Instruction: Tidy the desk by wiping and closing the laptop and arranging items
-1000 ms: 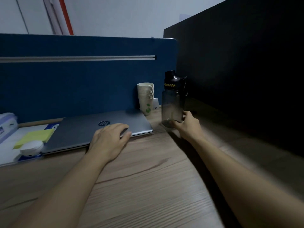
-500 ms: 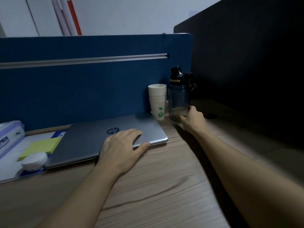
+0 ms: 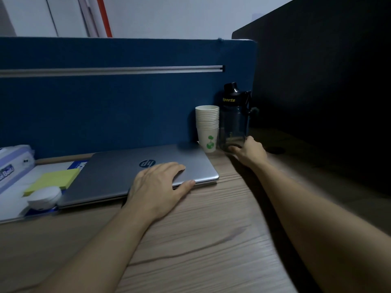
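Note:
A silver laptop (image 3: pixel 118 174) lies closed on the wooden desk (image 3: pixel 201 240). My left hand (image 3: pixel 160 185) rests flat on its lid near the front right corner, fingers spread, thumb over the edge. A dark see-through sports bottle (image 3: pixel 233 121) with a black cap stands upright at the back, right beside a stack of paper cups (image 3: pixel 207 127). My right hand (image 3: pixel 248 151) grips the bottle's base from the right. A yellow sticky-note pad (image 3: pixel 55 180) and a white round object (image 3: pixel 43 198) lie left of the laptop.
A blue partition (image 3: pixel 105 106) closes off the back of the desk and a black panel (image 3: pixel 328 92) the right side. A white and purple box (image 3: pixel 12 166) sits at the far left on white paper. A dark round hole (image 3: pixel 275 150) marks the desk right of the bottle.
My right hand has pushed the bottle back and left until it stands next to the paper cups. My left hand stays on the laptop lid.

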